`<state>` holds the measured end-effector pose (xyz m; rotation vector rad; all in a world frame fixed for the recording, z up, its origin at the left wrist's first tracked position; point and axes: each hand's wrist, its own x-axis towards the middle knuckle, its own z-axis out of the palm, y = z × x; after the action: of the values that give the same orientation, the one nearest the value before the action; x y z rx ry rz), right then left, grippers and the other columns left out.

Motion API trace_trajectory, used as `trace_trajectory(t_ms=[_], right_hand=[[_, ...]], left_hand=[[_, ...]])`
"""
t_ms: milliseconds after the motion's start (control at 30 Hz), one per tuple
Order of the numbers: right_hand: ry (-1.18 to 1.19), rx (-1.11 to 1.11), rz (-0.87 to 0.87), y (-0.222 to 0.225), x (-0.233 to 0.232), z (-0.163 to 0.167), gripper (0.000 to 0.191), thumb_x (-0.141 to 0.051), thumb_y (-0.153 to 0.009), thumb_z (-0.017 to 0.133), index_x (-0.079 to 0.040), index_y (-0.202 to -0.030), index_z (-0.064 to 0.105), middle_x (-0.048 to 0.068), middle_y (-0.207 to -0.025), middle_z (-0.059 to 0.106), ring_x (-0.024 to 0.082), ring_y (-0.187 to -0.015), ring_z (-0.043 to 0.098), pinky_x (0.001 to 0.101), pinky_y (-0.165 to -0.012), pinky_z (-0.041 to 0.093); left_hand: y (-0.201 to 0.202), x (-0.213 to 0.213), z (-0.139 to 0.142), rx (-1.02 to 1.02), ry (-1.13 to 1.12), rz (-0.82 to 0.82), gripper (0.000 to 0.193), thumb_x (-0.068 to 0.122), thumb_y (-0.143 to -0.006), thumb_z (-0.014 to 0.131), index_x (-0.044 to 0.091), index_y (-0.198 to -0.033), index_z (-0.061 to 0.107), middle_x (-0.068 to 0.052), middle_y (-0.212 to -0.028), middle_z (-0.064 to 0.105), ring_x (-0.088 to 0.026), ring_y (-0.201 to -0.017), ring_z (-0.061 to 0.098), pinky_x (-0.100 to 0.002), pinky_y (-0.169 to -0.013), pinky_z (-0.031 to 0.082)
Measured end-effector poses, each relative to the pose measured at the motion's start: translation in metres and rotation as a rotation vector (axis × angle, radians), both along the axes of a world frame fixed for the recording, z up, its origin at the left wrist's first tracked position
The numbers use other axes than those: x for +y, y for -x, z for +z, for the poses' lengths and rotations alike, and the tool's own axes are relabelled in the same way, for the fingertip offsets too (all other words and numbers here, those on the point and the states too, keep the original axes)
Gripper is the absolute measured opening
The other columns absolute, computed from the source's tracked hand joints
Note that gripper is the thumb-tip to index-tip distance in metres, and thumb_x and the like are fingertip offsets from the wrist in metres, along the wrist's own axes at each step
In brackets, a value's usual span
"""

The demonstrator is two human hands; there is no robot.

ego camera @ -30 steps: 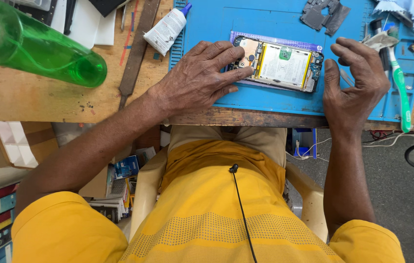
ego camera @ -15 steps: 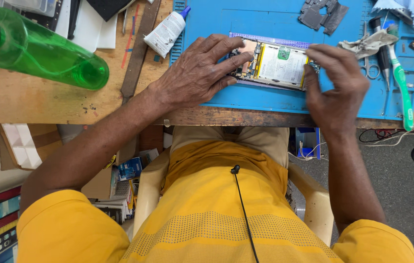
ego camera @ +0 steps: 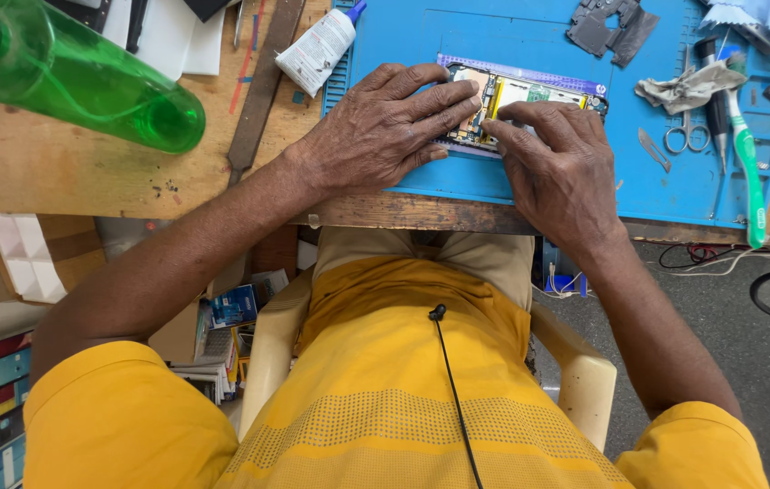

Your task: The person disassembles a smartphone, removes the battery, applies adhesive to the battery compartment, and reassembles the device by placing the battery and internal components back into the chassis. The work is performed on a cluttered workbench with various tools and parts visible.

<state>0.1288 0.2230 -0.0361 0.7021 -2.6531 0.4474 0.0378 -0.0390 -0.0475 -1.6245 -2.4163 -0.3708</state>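
Near the blue mat's front edge, left hand and right hand press flat, gripping nothing, on the opened phone; excess fingertip pressure risks cracking exposed parts.

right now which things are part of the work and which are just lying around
In use: opened phone, left hand, right hand, blue mat.
Lying about: green bottle, glue tube, scissors, green-handled tool, grey rag.

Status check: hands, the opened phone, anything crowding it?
Left hand flat on opened phone, fingertips on its left end. Right hand pressing its right half. Phone on blue mat. Glue tube, scissors nearby, apart.
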Motion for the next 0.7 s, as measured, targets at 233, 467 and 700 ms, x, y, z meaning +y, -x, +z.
trace_trajectory(t_ms=[233,467,700], right_hand=[[0.001,-0.003,0.011,0.0001,0.0025,-0.0043,0.031,-0.004,-0.105,0.069,-0.017,-0.134,0.071,0.004,-0.131,0.068,0.026,-0.123,0.063,0.0454,-0.106,0.048],[-0.092,0.013,-0.006,-0.0012,0.0018,-0.0076,0.029,-0.009,-0.105,0.072,-0.020,-0.132,0.073,0.004,-0.133,0.066,0.026,-0.122,0.061,0.0440,-0.103,0.046],[-0.342,0.110,0.023,0.0019,0.0027,-0.0034,0.034,-0.014,-0.100,0.074,-0.022,-0.133,0.073,0.002,-0.133,0.065,0.022,-0.121,0.061,0.0418,-0.104,0.046]], left_hand=[[-0.0023,0.0016,-0.0031,0.006,-0.008,0.015,0.064,0.043,-0.106,0.063,0.009,-0.158,0.047,-0.006,-0.160,0.047,-0.028,-0.141,0.043,-0.046,-0.114,0.038],[-0.0023,0.0016,-0.0019,0.003,0.010,0.013,0.065,0.042,-0.104,0.064,0.008,-0.157,0.047,-0.006,-0.159,0.047,-0.028,-0.141,0.043,-0.046,-0.113,0.038],[-0.0018,0.0012,-0.0045,0.017,-0.007,0.006,0.065,0.043,-0.106,0.064,0.008,-0.158,0.046,-0.007,-0.159,0.046,-0.028,-0.142,0.042,-0.046,-0.114,0.037]])
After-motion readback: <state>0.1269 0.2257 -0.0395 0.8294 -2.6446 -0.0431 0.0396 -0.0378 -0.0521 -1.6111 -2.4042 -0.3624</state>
